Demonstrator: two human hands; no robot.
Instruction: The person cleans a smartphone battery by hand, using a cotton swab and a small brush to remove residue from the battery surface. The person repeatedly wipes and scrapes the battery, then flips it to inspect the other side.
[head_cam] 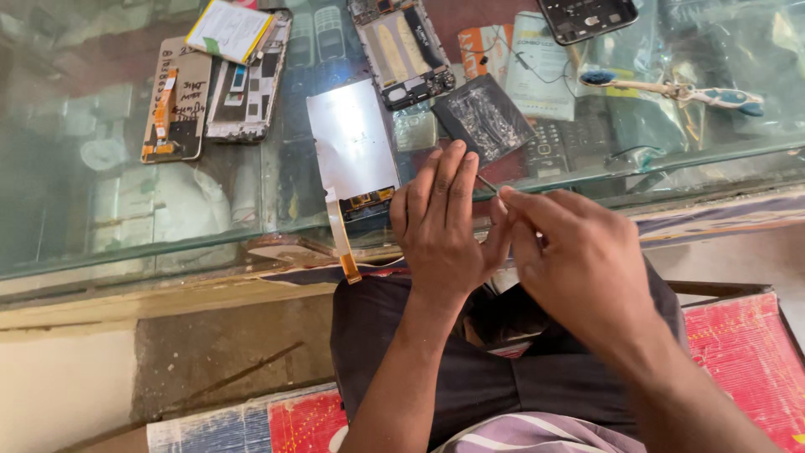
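You have 1 thin metal tool point(486, 183) pinched between your 2 hands at the glass counter's point(126, 210) edge: right hand point(579, 260) gripping it, left hand point(440, 222) pressed against it. Just left lies 1 silver screen panel point(352, 147) with 1 orange ribbon cable point(342, 243).

glass-topped counter point(126, 218) w/ a shelf of dim items under the pane (hard to make out thru glare). wooden edge strip point(168, 289) along its front, worn. below it a pale wall panel point(59, 386) & a dark scuffed patch point(226, 352). red patterned mat point(746, 352) at right. soft daylight reflecting off the glass.
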